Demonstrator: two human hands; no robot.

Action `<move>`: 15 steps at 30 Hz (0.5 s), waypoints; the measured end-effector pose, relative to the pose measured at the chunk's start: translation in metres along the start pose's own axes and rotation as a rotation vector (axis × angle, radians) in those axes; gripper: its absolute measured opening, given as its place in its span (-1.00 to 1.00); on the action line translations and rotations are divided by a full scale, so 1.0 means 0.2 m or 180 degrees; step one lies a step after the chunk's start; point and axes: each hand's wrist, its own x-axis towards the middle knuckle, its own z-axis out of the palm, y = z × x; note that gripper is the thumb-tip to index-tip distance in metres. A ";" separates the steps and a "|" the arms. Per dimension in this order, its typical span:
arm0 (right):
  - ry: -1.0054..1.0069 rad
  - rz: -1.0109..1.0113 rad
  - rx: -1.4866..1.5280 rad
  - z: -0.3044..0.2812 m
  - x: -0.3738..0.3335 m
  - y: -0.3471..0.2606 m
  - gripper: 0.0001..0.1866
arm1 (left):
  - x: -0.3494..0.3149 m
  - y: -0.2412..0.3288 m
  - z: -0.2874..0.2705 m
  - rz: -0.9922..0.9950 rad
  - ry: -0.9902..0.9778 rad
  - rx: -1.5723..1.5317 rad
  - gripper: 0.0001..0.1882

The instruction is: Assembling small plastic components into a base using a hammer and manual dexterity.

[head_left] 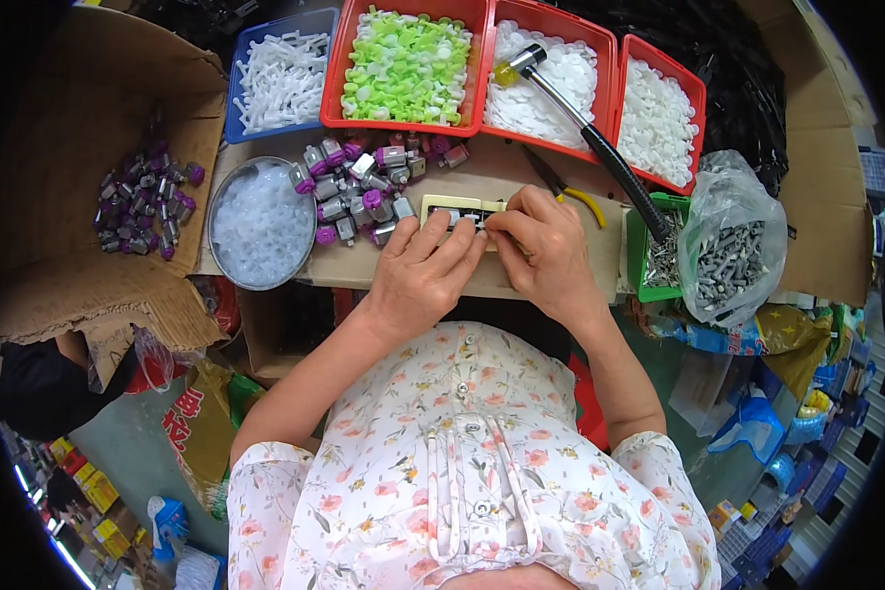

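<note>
A cream rectangular plastic case [431, 205] with small dark and metallic parts inside lies at the near edge of the workbench. Its near side is covered by the fingers of my left hand [425, 275], which hold it; the left thumb is hidden. At the case's right end, my right hand [543, 246] has thumb and fingertips pinched together over a tiny piece that I cannot make out. Just left of the case is a heap of small silver motors [364, 182] with purple ends. Pliers with yellow handles [585, 205] rest to the right of my right hand.
Behind are a blue bin [234, 103] of white pins and red bins [403, 128] of green and white plastic pieces. A hammer [600, 143] leans across them. Left stand a round bowl [216, 258] and a carton [59, 118]; right, a green tray [664, 293] and a plastic bag [737, 182] of metal parts.
</note>
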 end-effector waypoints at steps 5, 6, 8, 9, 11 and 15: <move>-0.0089 0.0053 -0.0006 0.00 0.00 0.00 -0.87 | 0.02 -0.01 -0.01 -0.0020 -0.0072 -0.0051 -0.71; -0.0020 0.0124 0.0072 0.00 0.00 -0.01 -0.86 | 0.02 -0.01 -0.01 -0.0035 -0.0099 -0.0074 -0.71; 0.0058 0.0199 0.0152 0.00 -0.01 0.00 -0.85 | 0.02 -0.01 -0.01 -0.0032 -0.0099 -0.0071 -0.72; -0.0003 0.0064 0.0070 0.01 -0.03 0.01 -0.85 | 0.02 0.00 -0.01 -0.0043 -0.0090 -0.0073 -0.72; -0.0063 -0.0065 -0.0014 0.00 -0.03 0.02 -0.84 | 0.01 0.00 -0.01 -0.0058 -0.0121 -0.0096 -0.72; -0.0308 -0.0271 -0.0540 -0.02 -0.01 0.00 -0.84 | 0.01 -0.01 0.00 -0.0095 -0.0117 -0.0182 -0.72</move>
